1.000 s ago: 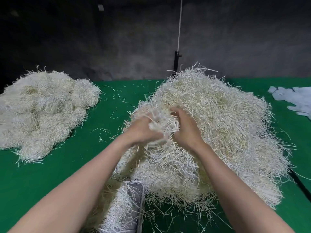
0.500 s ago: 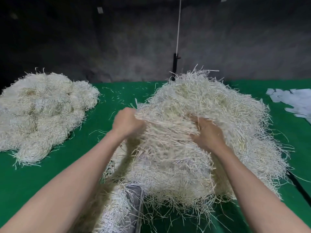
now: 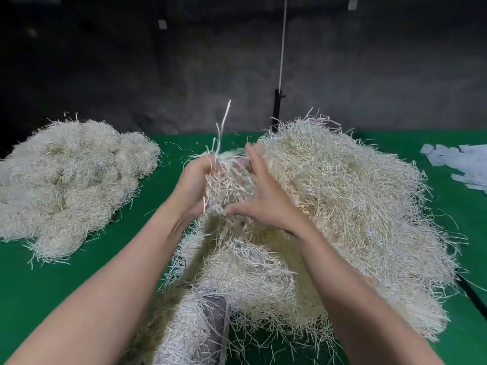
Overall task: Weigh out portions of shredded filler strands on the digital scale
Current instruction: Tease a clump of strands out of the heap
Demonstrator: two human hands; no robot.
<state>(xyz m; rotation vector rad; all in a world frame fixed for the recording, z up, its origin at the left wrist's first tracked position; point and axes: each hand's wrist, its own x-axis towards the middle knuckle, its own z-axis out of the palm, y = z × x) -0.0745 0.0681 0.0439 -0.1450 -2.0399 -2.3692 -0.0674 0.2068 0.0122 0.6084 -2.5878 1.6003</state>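
Note:
A clump of cream shredded strands (image 3: 228, 184) is held up between my hands, above the left edge of the big pile of strands (image 3: 347, 206). My left hand (image 3: 193, 185) grips the clump from the left, its fingers curled into the strands. My right hand (image 3: 263, 201) presses against the clump from the right with straight, spread fingers. A few long strands stick up above the clump. Below my forearms, a grey part of the scale (image 3: 216, 316) shows, mostly buried under loose strands.
A second, flatter pile of strands (image 3: 68, 180) lies at the left on the green table (image 3: 52, 285). Pale paper sheets (image 3: 459, 164) lie at the far right. A black post (image 3: 276, 109) with a white cord stands behind the big pile, before a dark wall.
My hands, spread apart half a second ago while pulling strands from the pile, have come together and risen with a separate clump between them. My right hand's fingers have straightened.

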